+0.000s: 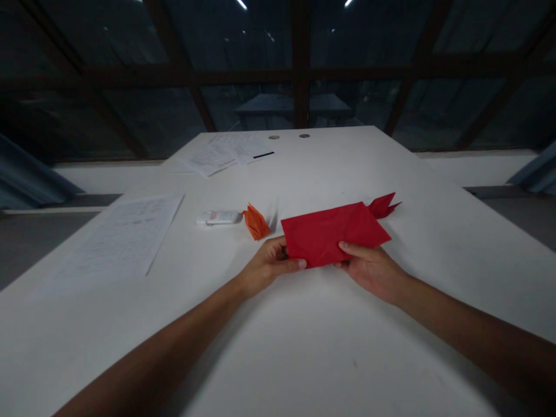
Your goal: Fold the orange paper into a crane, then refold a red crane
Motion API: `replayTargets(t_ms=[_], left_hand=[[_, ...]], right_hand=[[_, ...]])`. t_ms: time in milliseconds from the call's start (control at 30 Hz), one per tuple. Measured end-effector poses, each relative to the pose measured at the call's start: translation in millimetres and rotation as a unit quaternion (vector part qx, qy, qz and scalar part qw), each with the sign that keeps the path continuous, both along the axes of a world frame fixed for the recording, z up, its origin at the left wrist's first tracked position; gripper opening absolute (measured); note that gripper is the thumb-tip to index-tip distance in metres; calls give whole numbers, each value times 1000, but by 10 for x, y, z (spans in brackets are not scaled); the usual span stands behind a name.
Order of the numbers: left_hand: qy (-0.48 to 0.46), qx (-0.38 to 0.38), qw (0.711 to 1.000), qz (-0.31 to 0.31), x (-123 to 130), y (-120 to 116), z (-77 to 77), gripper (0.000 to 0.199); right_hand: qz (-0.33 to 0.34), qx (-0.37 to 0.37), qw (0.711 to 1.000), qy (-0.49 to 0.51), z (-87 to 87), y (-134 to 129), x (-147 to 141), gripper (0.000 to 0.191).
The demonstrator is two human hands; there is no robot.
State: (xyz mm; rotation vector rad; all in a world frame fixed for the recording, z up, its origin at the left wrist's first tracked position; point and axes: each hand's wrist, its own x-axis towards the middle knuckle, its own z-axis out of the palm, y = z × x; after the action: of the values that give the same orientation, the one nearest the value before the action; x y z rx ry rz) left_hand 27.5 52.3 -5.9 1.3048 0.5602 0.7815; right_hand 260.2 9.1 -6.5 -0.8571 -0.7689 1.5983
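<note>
A folded sheet of red paper (330,231) is held between my two hands, tilted a little above the table. My left hand (271,263) pinches its lower left corner, thumb on the front and fingers behind. My right hand (371,269) grips the lower edge right of the middle, its thumb pressed on the front and its other fingers mostly hidden. Just behind the sheet's right end lies a red folded paper piece (383,206) with pointed tips, partly covered. An orange folded paper figure (256,222) rests on the table, beyond my left hand.
A white remote control (219,217) lies left of the orange figure. One printed sheet (125,231) is at the left, and several papers (217,152) lie farther back. Two round table fittings (273,137) sit near the far edge of the white table (339,353). Dark windows stand beyond.
</note>
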Motion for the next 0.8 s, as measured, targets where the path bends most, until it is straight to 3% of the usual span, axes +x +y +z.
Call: replayTargets(t_ms=[133, 233, 433, 533, 800], left_hand=[[-70, -82, 993, 40, -20, 43, 36, 37], [-96, -141, 985, 35, -26, 81, 60, 52], [9, -46, 999, 11, 51, 16, 54, 32], [37, -31, 999, -2, 84, -14, 38, 26], [5, -47, 997, 55, 73, 66, -54, 15]], right_hand=[[-55, 20, 998, -14, 23, 9, -2, 26], [-16, 15, 998, -57, 4, -30, 8, 29], [88, 70, 973, -201, -21, -122, 14, 30], [75, 74, 971, -213, -24, -123, -6, 27], [10, 118, 973, -198, -84, -91, -16, 28]])
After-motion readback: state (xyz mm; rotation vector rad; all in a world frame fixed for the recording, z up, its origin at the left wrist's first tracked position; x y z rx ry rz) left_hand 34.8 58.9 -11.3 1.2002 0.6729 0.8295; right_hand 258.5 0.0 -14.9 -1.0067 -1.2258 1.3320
